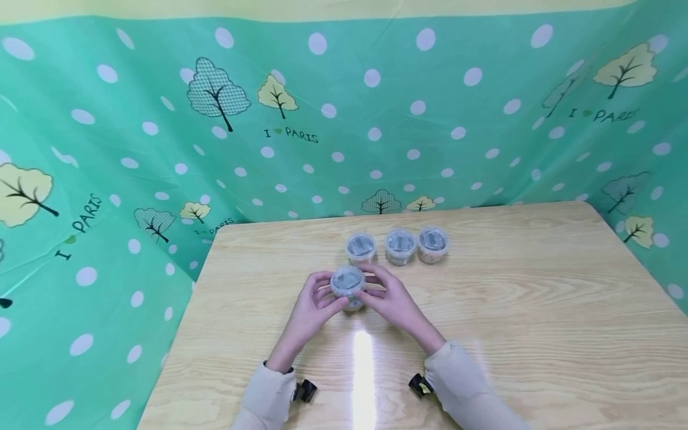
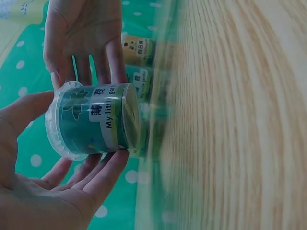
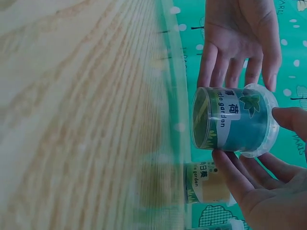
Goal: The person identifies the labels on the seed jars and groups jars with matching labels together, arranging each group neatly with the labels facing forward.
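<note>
A small clear plastic cup (image 1: 347,284) with a lid and a green "My little garden" label is held between both hands, just above the wooden table (image 1: 537,334). My left hand (image 1: 318,303) grips it from the left, thumb at the lid rim and fingers along the side. My right hand (image 1: 388,297) holds the other side the same way. The left wrist view shows the cup (image 2: 93,120) close up, with the left fingers (image 2: 108,175) beneath it. In the right wrist view the cup (image 3: 232,122) lies between thumb and right fingers (image 3: 230,175).
Three similar lidded cups stand in a row behind the hands: left cup (image 1: 361,248), middle cup (image 1: 400,245), right cup (image 1: 432,243). One beige-labelled cup (image 3: 206,184) shows in the right wrist view. A green dotted cloth (image 1: 344,119) walls in the table at the back and sides.
</note>
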The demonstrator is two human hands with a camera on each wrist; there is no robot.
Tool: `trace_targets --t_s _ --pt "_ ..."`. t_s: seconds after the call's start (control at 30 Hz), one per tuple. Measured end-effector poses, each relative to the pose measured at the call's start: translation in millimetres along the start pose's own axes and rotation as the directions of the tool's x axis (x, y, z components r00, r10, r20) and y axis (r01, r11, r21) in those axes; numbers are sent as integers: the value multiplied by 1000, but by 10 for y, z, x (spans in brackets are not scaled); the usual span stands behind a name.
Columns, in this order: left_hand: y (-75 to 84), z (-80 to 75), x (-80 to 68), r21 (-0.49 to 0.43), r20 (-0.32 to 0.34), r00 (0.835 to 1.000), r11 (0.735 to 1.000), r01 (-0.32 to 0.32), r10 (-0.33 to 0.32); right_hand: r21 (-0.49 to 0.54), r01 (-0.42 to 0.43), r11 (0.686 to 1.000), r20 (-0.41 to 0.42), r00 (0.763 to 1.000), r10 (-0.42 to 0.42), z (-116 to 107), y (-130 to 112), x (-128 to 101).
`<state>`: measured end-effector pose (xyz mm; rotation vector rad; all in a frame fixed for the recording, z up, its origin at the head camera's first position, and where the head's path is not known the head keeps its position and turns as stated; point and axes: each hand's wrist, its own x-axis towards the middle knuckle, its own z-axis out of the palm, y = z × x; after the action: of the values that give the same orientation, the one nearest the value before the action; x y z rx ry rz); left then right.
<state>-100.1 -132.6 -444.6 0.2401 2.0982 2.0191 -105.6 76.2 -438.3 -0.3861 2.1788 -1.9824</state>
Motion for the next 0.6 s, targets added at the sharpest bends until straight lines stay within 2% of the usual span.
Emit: trace_targets --t_s 0.23,0.6 --pt "-60 4 8 27 -33 999 1000 16 -15 -22 -12 1000 10 1000 13 15 33 -13" --pt "-115 -6 47 25 -42 999 1000 13 -12 -42 -25 999 0 1000 25 31 72 11"
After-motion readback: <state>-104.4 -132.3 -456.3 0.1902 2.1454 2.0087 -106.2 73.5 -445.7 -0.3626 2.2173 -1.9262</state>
